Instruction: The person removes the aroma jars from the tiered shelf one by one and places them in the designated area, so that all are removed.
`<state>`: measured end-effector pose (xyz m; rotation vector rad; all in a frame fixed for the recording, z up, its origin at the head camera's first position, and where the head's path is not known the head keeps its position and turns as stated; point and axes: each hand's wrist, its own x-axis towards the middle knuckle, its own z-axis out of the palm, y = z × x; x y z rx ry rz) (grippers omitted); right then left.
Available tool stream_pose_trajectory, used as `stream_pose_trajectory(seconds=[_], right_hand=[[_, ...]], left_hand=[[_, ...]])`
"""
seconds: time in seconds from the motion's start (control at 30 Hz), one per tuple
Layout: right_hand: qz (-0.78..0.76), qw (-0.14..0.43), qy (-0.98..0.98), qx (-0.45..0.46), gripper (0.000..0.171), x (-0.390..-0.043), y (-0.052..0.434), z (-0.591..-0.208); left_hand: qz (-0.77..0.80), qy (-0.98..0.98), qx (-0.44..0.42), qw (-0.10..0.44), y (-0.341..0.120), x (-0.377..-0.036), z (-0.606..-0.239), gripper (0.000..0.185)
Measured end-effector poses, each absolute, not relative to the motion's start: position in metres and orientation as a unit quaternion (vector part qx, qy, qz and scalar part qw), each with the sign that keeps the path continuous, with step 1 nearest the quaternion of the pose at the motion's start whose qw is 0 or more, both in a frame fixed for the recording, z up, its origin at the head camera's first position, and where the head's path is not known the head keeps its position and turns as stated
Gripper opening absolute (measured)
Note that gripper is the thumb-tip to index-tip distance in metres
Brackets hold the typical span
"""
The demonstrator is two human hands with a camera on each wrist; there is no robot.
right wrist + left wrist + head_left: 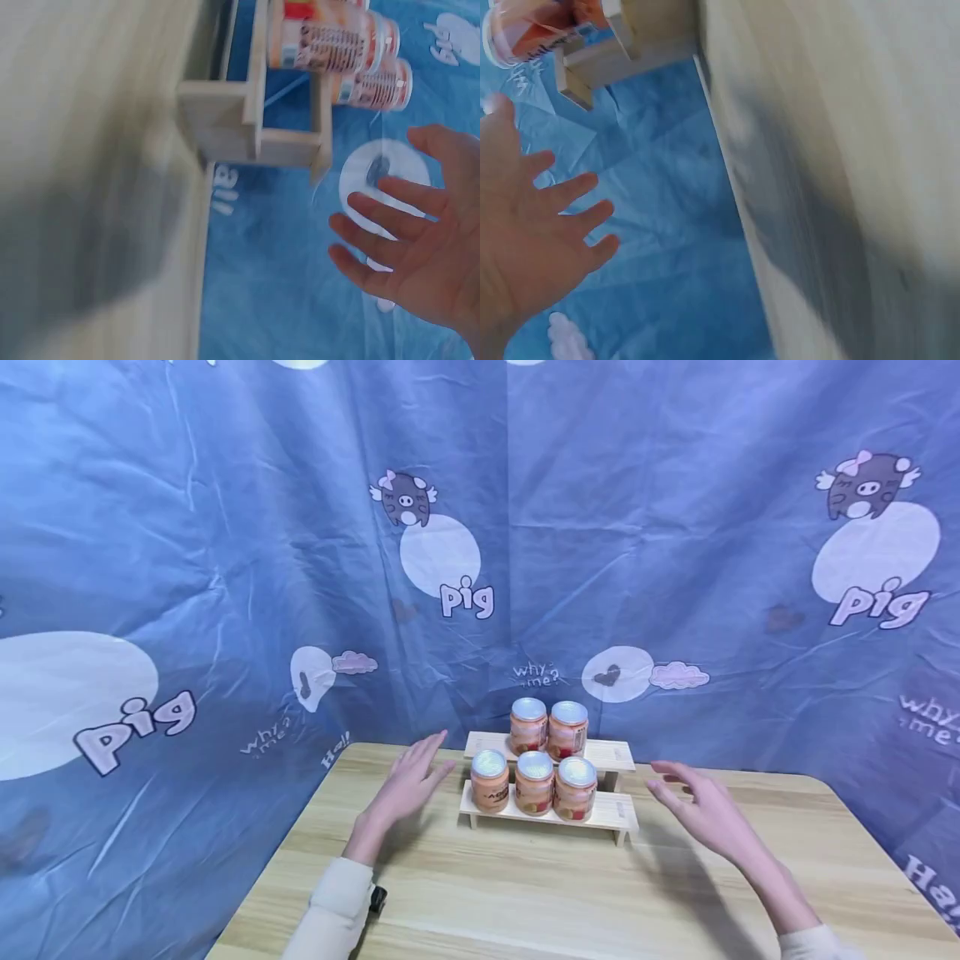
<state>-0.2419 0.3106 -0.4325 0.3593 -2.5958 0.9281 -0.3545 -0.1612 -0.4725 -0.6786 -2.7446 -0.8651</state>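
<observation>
A small two-step wooden rack (611, 811) stands at the far middle of a wooden table (525, 893). Several orange-labelled jars with silver lids stand on it: two on the upper step (568, 728), three on the lower step (534, 782). My left hand (411, 783) hovers open just left of the rack, fingers spread, holding nothing. My right hand (699, 806) hovers open to the right of the rack, also empty. The left wrist view shows the spread left hand (532, 232) below the rack's end (600, 56). The right wrist view shows the right hand (420, 255) beside the rack (255, 127) and jars (330, 37).
A blue cloth printed with pigs and the word "pig" (465, 597) hangs close behind and around the table. The table's near half (525, 910) is bare wood. Its rounded corners lie at far left and far right.
</observation>
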Motion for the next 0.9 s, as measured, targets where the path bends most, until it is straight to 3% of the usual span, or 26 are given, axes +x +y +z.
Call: stream_pose_trajectory(seconds=[0.3, 0.5, 0.7, 0.9], right_hand=[[0.398, 0.167, -0.891, 0.142, 0.034, -0.272, 0.285, -0.406], [0.421, 0.147, -0.887, 0.122, 0.031, -0.296, 0.268, -0.393], [0.446, 0.111, -0.885, 0.079, 0.046, -0.316, 0.255, -0.384], [0.444, 0.078, -0.888, 0.096, 0.059, -0.332, 0.246, -0.38]], left_hand=[[-0.596, -0.788, -0.147, 0.039, -0.138, -0.37, -0.474, 0.054], [-0.693, -0.717, -0.039, 0.063, -0.117, -0.367, -0.476, 0.04], [-0.732, -0.681, 0.007, 0.026, -0.104, -0.368, -0.484, 0.042], [-0.756, -0.655, 0.019, 0.013, -0.101, -0.369, -0.488, 0.043]])
